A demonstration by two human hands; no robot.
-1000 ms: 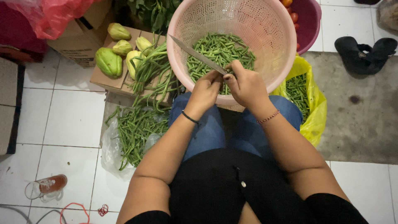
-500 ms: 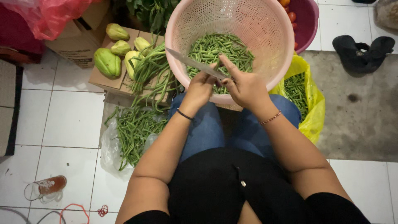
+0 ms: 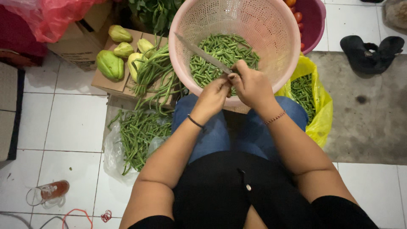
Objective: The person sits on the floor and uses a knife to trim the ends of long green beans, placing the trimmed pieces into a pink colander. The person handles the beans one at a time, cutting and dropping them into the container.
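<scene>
A pink perforated colander rests against my knees, half full of cut green beans. My right hand grips a knife whose blade points up and left over the colander. My left hand is closed right beside it at the colander's near rim, fingertips meeting the knife hand; a green bean piece between them is mostly hidden. A thin dark band circles my left wrist, a beaded one my right.
Long uncut beans lie on clear plastic at my left. A cardboard box holds chayotes and more beans. A yellow bag of beans sits at my right, a purple basin with tomatoes behind, black sandals, a glass.
The hands have stayed at the colander's near rim, making small cutting moves. The knife blade has tilted slightly, its tip now pointing a bit further up and left.
</scene>
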